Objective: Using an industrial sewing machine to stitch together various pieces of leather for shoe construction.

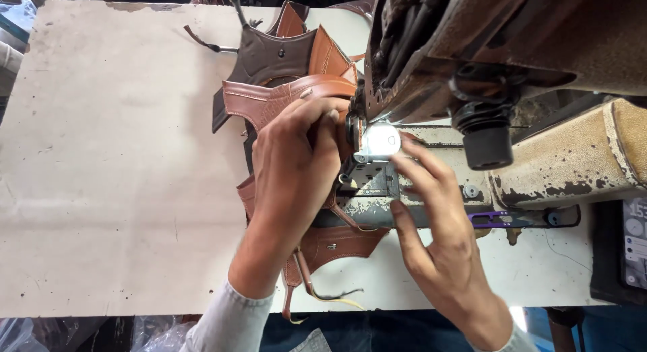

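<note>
No box or bin shows on the pale table point(101, 156); the brown leather piece point(290, 96) lies spread across it, running under the head of the worn sewing machine point(512, 42). The left hand point(296, 163) is curled over the leather right beside the needle area, gripping a folded edge. The right hand point(438, 231) is loosely open, fingertips point(404, 160) resting on the machine bed by the lit spot (whether it pinches anything, I cannot tell). Purple thread snips point(492, 219) lie on the machine base just beyond the right hand. A dark strap point(202, 41) trails from the leather's far side.
</note>
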